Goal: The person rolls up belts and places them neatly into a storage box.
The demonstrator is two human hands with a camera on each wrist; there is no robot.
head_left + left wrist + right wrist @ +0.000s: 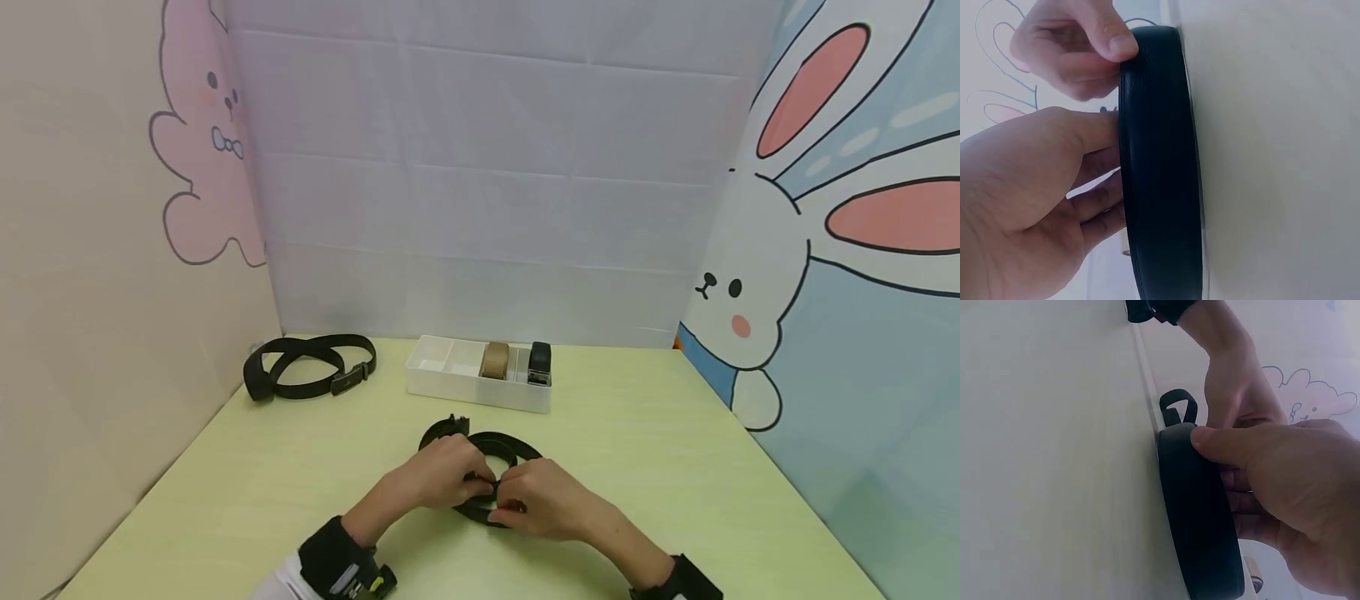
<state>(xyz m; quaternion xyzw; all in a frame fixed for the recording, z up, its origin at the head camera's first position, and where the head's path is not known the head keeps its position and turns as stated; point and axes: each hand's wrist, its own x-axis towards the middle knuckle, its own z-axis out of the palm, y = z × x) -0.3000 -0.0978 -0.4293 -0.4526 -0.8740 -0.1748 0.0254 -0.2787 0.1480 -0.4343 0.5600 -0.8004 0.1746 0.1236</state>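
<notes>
hands both pinch black woven belt (487, 475), half-coiled on table: left hand (442, 479), right hand (540, 500).

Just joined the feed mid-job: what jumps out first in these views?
Both hands meet at the near middle of the yellow-green table: the left hand and right hand pinch a black belt being coiled. Behind them stands a white tray holding a rolled tan belt and a rolled black belt. Another loose black belt lies at the far left corner, and big cartoon rabbits cover the side walls.
</notes>
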